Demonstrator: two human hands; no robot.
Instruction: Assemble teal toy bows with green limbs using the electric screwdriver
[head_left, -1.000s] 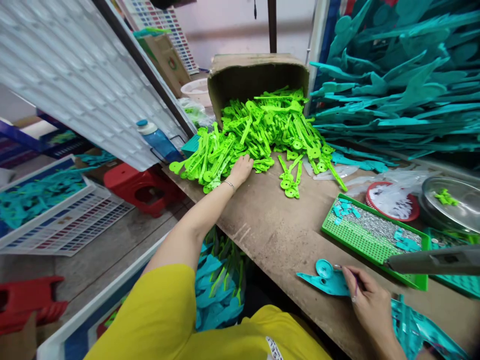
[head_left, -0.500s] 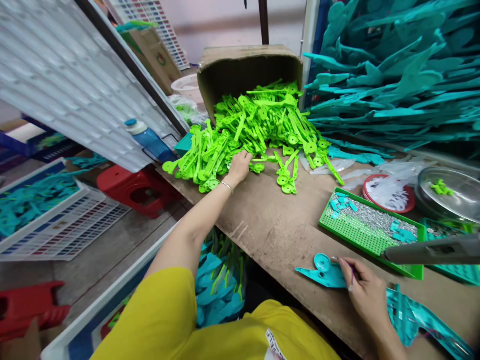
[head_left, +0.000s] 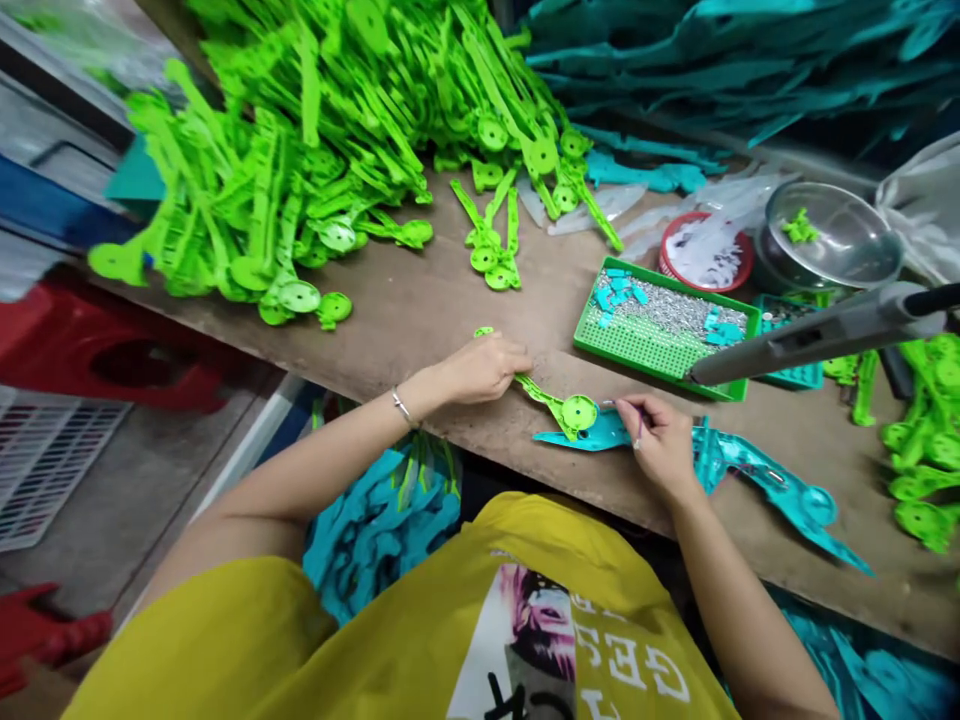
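My left hand (head_left: 480,366) grips a long bright green plastic piece (head_left: 556,404) whose round end lies over the round end of a teal plastic piece (head_left: 600,433) on the wooden table (head_left: 420,300). My right hand (head_left: 660,440) rests on the teal piece and pinches a thin pin-like tool between its fingers. A big heap of green pieces (head_left: 315,140) lies at the back left of the table.
A green tray (head_left: 660,325) with small silver and teal bits sits behind my hands. A grey powered tool (head_left: 810,335) hangs over it. A metal bowl (head_left: 832,240), a red dish (head_left: 705,250), teal stacks (head_left: 720,60) and more green pieces (head_left: 922,470) surround the spot.
My left hand left the green heap with one green piece and brought it to the teal piece by my right hand. The view tilted down toward the table's front.
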